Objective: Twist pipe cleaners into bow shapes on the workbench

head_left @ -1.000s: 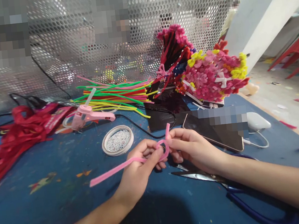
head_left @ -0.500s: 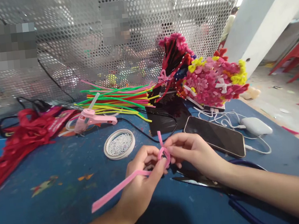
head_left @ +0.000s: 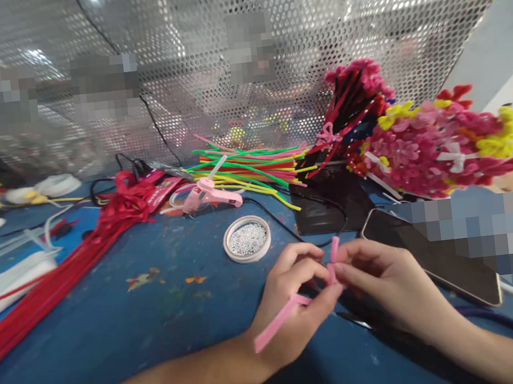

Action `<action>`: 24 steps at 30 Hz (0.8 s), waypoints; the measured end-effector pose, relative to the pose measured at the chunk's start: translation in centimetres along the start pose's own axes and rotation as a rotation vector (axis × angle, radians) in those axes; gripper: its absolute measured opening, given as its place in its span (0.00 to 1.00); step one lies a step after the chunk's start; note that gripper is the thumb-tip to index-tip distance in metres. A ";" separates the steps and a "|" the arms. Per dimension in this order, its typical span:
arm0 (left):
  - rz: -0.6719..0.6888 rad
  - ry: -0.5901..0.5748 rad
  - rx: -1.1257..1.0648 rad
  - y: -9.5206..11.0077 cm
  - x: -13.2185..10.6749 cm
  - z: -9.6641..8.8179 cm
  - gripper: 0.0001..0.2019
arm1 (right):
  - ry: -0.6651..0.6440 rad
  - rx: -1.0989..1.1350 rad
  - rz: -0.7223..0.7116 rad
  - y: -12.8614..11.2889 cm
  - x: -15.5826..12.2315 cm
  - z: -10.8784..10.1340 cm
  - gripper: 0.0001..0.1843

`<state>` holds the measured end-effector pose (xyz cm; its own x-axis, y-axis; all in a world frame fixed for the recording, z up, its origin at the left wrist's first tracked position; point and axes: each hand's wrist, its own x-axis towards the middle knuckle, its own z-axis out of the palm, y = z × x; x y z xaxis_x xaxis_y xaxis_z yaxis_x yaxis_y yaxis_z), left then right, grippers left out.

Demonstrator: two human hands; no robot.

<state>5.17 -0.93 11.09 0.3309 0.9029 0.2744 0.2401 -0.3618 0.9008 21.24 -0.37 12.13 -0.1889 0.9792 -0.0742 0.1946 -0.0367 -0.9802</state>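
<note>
Both hands pinch one pink pipe cleaner (head_left: 277, 323) above the blue table. My left hand (head_left: 290, 301) is closed on its bent middle, and one long end sticks out toward the lower left over the back of that hand. My right hand (head_left: 380, 280) grips the same strip at the fingertips, where a short end points up. The folded part between the hands is mostly covered by fingers. Under my right hand lie scissors (head_left: 357, 321), largely hidden. A round dish of white beads (head_left: 247, 240) stands just beyond my left hand.
A pink glue gun (head_left: 213, 195) lies behind the beads, beside a pile of coloured pipe cleaners (head_left: 245, 172). Red strips (head_left: 92, 249) stretch along the left. A phone (head_left: 433, 259) and a fuzzy flower bouquet (head_left: 416, 144) are at right. A perforated metal panel (head_left: 210, 99) rises behind.
The view has swung left, so the table things sit farther right. The pink loop visible between my fingers earlier now appears narrower and more covered. Both hands keep hold of the pipe cleaner.
</note>
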 end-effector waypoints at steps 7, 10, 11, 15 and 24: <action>-0.159 0.045 -0.235 -0.8 -0.2 0.4 0.05 | -0.139 -0.351 -0.175 0.2 -0.4 -0.1 0.09; -0.140 0.052 -0.243 -1.1 -0.2 0.6 0.05 | -0.140 -0.432 -0.205 0.3 -0.6 0.0 0.08; -0.127 0.059 -0.238 -1.2 -0.1 0.6 0.07 | -0.143 -0.441 -0.214 0.4 -0.6 0.0 0.07; -0.099 0.091 -0.209 -1.4 0.0 0.4 0.14 | -0.124 -0.430 -0.269 0.6 -0.7 0.1 0.04; -0.123 0.042 0.025 -1.2 0.5 0.2 0.07 | 0.003 -0.532 -0.427 0.9 -1.0 -0.1 0.07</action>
<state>5.20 -0.13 10.07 0.2587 0.9496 0.1768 0.2996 -0.2529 0.9199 21.69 -1.34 11.29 -0.3517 0.8866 0.3003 0.5503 0.4553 -0.6999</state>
